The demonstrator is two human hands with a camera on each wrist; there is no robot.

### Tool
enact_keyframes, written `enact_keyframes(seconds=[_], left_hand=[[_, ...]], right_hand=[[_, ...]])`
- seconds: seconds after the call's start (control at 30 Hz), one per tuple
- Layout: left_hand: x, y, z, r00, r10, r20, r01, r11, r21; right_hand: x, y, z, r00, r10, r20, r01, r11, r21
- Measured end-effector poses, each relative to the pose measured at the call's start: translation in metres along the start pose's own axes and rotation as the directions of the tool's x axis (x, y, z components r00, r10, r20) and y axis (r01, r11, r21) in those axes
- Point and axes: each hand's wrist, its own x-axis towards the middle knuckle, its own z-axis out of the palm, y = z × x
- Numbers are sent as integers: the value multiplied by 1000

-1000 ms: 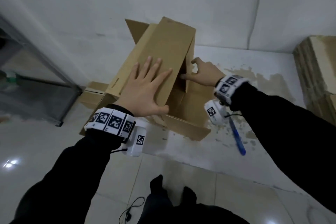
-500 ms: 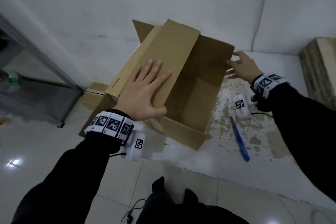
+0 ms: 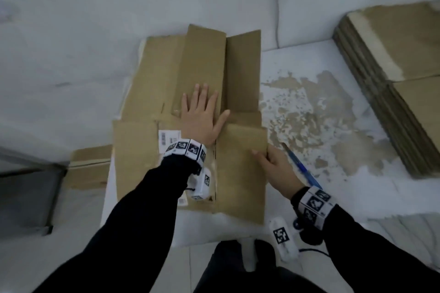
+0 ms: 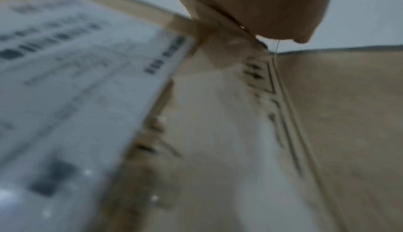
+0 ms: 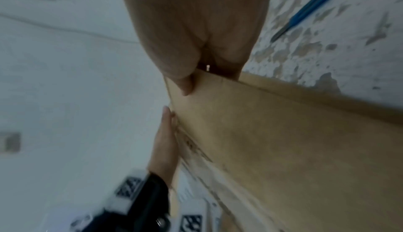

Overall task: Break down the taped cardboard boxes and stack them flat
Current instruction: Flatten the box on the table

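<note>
The left hand (image 3: pixel 202 119) is lying flat, fingers spread and straight, pressing down on the middle of the box (image 3: pixel 190 112), which is now collapsed on the floor (image 3: pixel 321 107) against the wall (image 3: pixel 95 31). The right hand (image 3: pixel 276 169) is pinching the box's near right flap at its edge, thumb on top and fingers curled under it, as the right wrist view shows. A white label (image 3: pixel 167 138) is sitting just left of the left wrist, with clear tape running across the panels beside it.

A blue cutter (image 3: pixel 301 169) is lying on the floor just right of the right hand, partly hidden behind it. Further right, well apart, a stack (image 3: pixel 392 83) of flattened cardboard is resting by the wall. A smaller piece of cardboard (image 3: pixel 90 164) is lying to the left of the box.

Risks from here, as I judge them: the box is looking folded but not fully settled, and its far flaps are standing slightly proud, so lifting the left hand too soon could let the panels spring up. Any tape not yet cut could tear the cardboard as the flap is pulled. The right hand is working close to the cutter; a careless sweep could knock it or catch its tip. Carrying the floppy sheet to the stack by one flap could let it unfold.
</note>
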Motion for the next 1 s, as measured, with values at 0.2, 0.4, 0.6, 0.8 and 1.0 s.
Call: enact_keyframes(seconds=[0.2,0.4,0.6,0.8,1.0], left_hand=[[-15,-20,75,922,222,316,-255,965,65],[-39,-6,89,959,237,153,-233,972,-42],[-63,-48,109,892,226,392,-177,972,-157],[-74,-145,102,885,143,443,-61,979,-194],[-49,-139,78,968,62,241,21,945,-327]], right_hand=[[41,35,-6,958,153,-242,-210,950,-232],[50,46,23,925,1,-380,-292,641,-710],[50,76,92,996,26,90,74,373,-925],[43,82,46,984,80,-157,-174,323,-930],[65,44,64,971,-91,-222,-157,458,-875]])
